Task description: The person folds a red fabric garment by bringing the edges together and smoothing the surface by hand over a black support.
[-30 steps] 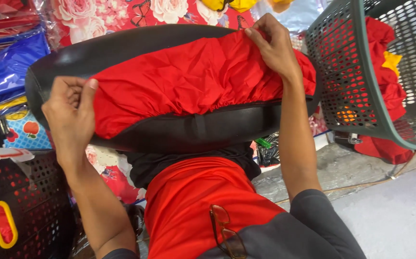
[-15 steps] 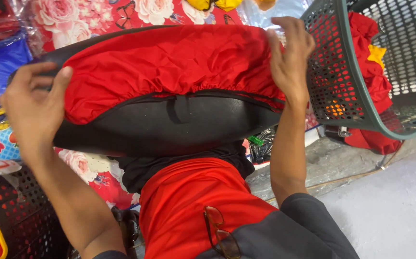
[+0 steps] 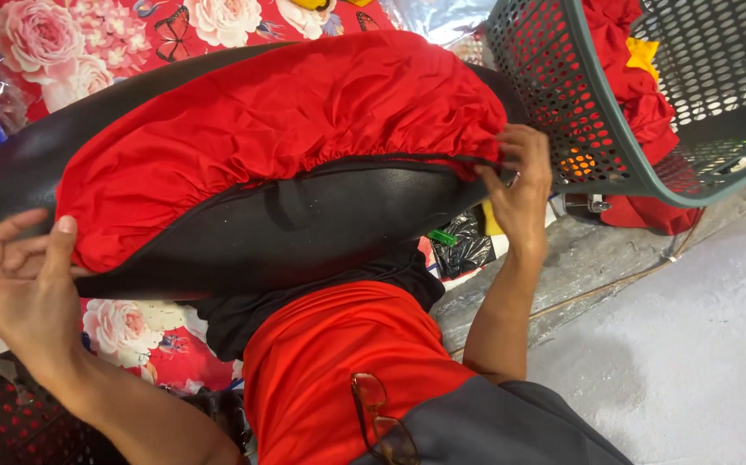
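Note:
A long black padded seat (image 3: 304,224) lies across my lap, partly wrapped in a red elastic-edged fabric cover (image 3: 278,120). My left hand (image 3: 24,284) pinches the cover's hem at the seat's left end. At the right end, my right hand (image 3: 519,185) grips the gathered hem and pulls it over the seat's edge. The cover's elastic rim runs along the seat's middle, leaving the lower black side bare.
A green perforated plastic basket (image 3: 597,112) holding red and yellow cloth stands at the upper right. Floral red packaged fabric (image 3: 132,34) lies behind the seat, a dark perforated crate (image 3: 3,413) at lower left. Grey concrete floor (image 3: 691,344) spreads to the right. Glasses (image 3: 377,422) hang on my shirt.
Both hands slid down and outward along the cover's hem, stretching it further over the seat. My right hand dropped from the top edge to the right end. The view shifted left.

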